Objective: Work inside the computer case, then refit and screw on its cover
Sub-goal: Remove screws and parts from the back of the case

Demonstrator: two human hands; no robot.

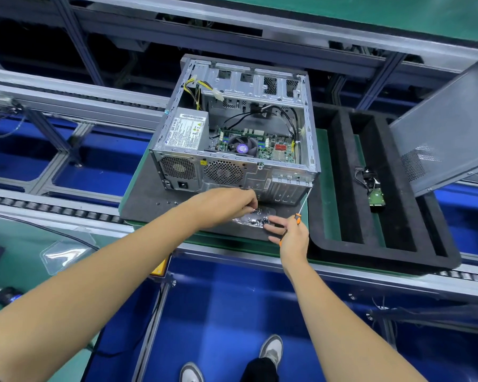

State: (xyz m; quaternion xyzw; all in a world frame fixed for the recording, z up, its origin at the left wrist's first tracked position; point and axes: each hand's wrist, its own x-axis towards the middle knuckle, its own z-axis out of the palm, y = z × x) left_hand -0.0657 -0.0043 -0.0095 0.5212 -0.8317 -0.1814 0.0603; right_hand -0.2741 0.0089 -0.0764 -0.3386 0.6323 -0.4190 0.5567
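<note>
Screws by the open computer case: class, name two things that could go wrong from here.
1. The left hand picks from the loose screws on a clear bag; one could roll off the foam mat.
2. The right hand holds a screwdriver while its fingers steady the bag; its tip could scrape the computer case.

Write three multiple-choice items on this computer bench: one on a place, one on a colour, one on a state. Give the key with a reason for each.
1. Where is the grey cover?
A. Fitted on the case
B. Propped over the black foam tray, right of the case
C. On the floor

2. What colour is the screwdriver handle?
A. Orange and black
B. Blue
C. Green

3. What state is the computer case in?
A. Closed
B. Open, with the motherboard showing
C. Wrapped in plastic

Key: 1 B, it leans above the tray. 2 A, the orange handle sticks out of the right hand. 3 B, the fan and board are visible inside.
</note>
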